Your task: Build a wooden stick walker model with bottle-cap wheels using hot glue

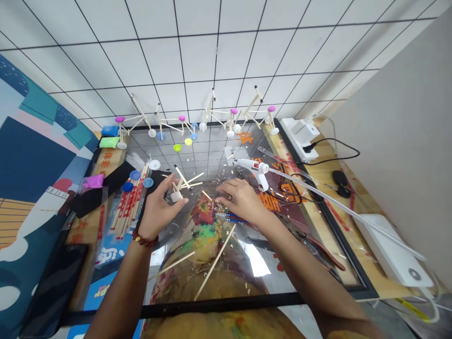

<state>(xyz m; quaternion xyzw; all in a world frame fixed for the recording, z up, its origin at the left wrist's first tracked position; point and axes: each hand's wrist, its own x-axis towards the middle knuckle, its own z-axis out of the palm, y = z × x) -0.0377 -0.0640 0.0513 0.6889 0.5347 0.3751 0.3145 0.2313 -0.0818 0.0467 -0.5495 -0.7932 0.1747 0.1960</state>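
Observation:
My left hand [160, 207], with a beaded bracelet on its wrist, grips a small frame of pale wooden sticks [182, 179] between thumb and fingers. One stick has a dark tip, and a white bottle cap [175, 196] sits at the frame's lower end by my thumb. My right hand [243, 200] hovers low over or rests on the glossy tabletop, fingers bent and thumb apart, with nothing seen between them. Just left of its fingertips lies a short stick piece [207, 195]. Beneath that hand a blue craft knife [231, 217] is partly hidden. A white glue gun [256, 170] lies beyond it.
Several stick frames with coloured caps [212, 115] line the wall. Bundled sticks [130, 205] and a phone [56, 287] lie left. Pliers [314, 247], a power strip [298, 139], cable [332, 141] and white box [393, 249] are right. Loose sticks [215, 261] lie in front.

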